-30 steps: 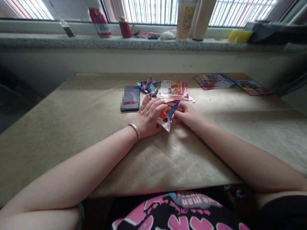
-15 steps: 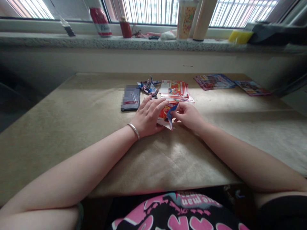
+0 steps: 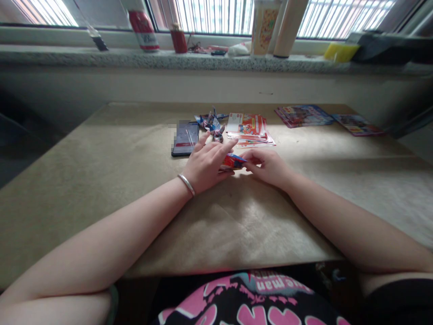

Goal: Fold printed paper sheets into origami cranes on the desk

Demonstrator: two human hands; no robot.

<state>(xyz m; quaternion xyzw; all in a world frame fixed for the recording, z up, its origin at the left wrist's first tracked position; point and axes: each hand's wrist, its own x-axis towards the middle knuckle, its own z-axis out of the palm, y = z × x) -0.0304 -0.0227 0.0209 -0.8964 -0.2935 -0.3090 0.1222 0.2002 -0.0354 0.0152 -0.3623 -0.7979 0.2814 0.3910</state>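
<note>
Between my hands is a small folded sheet of printed paper [image 3: 231, 162], red and blue on its visible side. Its left part goes under my left hand [image 3: 211, 162], whose thumb lies along the near edge while the index finger is raised over the top. My right hand [image 3: 265, 165] pinches the sheet's right end between thumb and fingers. Just beyond the sheet lies a stack of red and white printed papers [image 3: 248, 124]. Folded blue paper pieces [image 3: 211, 121] sit to the left of that stack. A phone [image 3: 186, 137] lies beside my left hand, part of it blurred out.
Two piles of colourful printed papers, a larger one [image 3: 303, 115] and a smaller one [image 3: 358, 125], lie at the table's far right. On the stone windowsill [image 3: 203, 62] stand a red and white can [image 3: 144, 31], a red bottle [image 3: 178, 39] and a clear container [image 3: 265, 29].
The sheet's right flap, standing up with its blue side showing before, is now folded down flatter. My right hand has moved slightly lower with it, and my left fingers have lifted a little.
</note>
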